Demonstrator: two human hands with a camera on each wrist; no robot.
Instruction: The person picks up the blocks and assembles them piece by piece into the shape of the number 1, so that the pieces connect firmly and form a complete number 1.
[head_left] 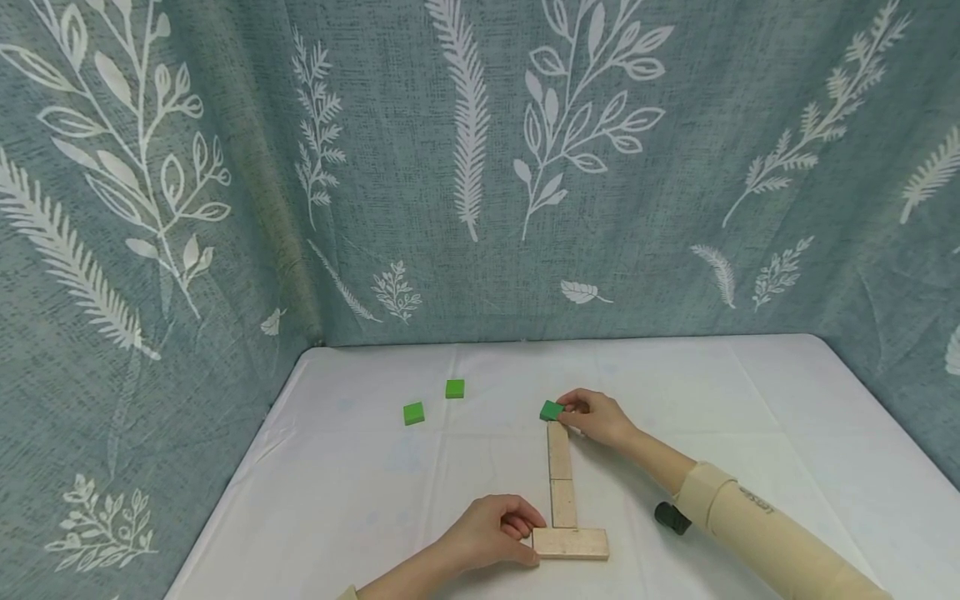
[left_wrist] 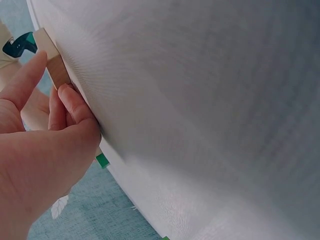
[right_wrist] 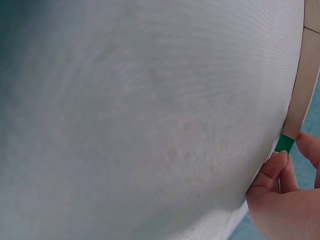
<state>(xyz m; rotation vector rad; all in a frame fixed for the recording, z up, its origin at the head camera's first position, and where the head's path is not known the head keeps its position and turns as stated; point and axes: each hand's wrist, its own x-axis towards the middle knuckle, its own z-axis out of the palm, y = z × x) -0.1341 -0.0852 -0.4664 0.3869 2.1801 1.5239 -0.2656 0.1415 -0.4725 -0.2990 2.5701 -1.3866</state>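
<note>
A plain wooden block (head_left: 577, 543) lies crosswise near the front of the table. My left hand (head_left: 491, 531) pinches its left end between thumb and fingers, also seen close up in the left wrist view. Two more wooden blocks, a nearer one (head_left: 563, 503) and a farther one (head_left: 558, 451), run end to end away from it, forming an upside-down T. At the far end of this line, my right hand (head_left: 598, 417) pinches a small dark green square block (head_left: 551, 411). In the right wrist view that green block (right_wrist: 285, 143) meets the wooden block's end.
Two lighter green square blocks, one nearer (head_left: 414, 413) and one farther (head_left: 455, 388), lie to the left on the white tablecloth (head_left: 360, 483). A dark rounded object (head_left: 672, 518) sits beside the right sleeve. Blue-green patterned curtains (head_left: 420, 167) enclose the table's back and sides.
</note>
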